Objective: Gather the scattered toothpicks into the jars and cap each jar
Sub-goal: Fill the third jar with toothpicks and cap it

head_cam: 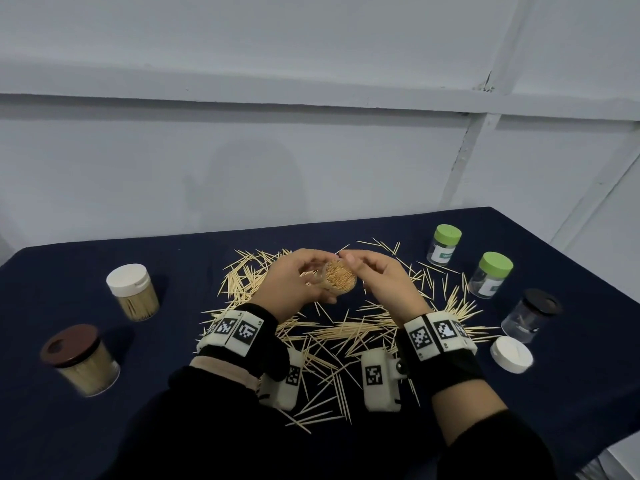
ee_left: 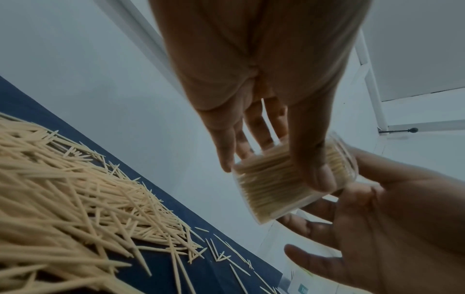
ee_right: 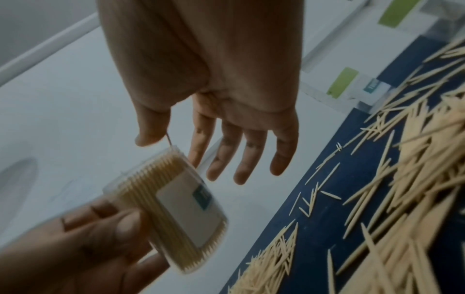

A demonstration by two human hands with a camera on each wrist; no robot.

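My left hand (head_cam: 294, 282) grips a clear uncapped jar (head_cam: 341, 280) packed with toothpicks, tilted with its mouth toward me above the table. My right hand (head_cam: 377, 275) hovers at the jar's mouth with straight, spread fingers. In the right wrist view one toothpick (ee_right: 169, 140) sticks up from the jar (ee_right: 181, 201) beside the right thumb; I cannot tell whether the thumb touches it. Scattered toothpicks (head_cam: 346, 327) lie in a wide heap under both hands. A loose white cap (head_cam: 511, 354) lies at the right.
On the dark blue cloth (head_cam: 52, 289), a white-capped jar (head_cam: 133, 291) and a brown-capped jar (head_cam: 81, 358), both full, stand at the left. Two green-capped jars (head_cam: 446, 244) (head_cam: 491, 275) and a black-capped jar (head_cam: 531, 315) stand at the right, nearly empty. A pale wall runs behind.
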